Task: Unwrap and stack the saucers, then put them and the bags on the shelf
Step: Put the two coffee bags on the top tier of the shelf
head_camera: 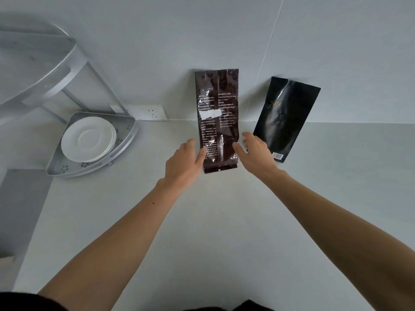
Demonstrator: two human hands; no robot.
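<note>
A tall dark brown bag (217, 113) with white print leans upright against the wall at the back of the white counter. My left hand (183, 163) is at its lower left edge, fingertips touching the bag, fingers apart. My right hand (256, 152) is at its lower right edge, thumb against the bag, fingers spread. A black bag (284, 117) leans on the wall just right of my right hand. A stack of white saucers (88, 139) lies on the lower tier of the silver corner shelf (125, 142) at the left.
The shelf's upper tier (33, 70) juts out at the top left. A white wall socket (150, 112) sits behind the shelf. The white counter (213, 221) spreads out in front; its left edge drops to a grey floor (20, 209).
</note>
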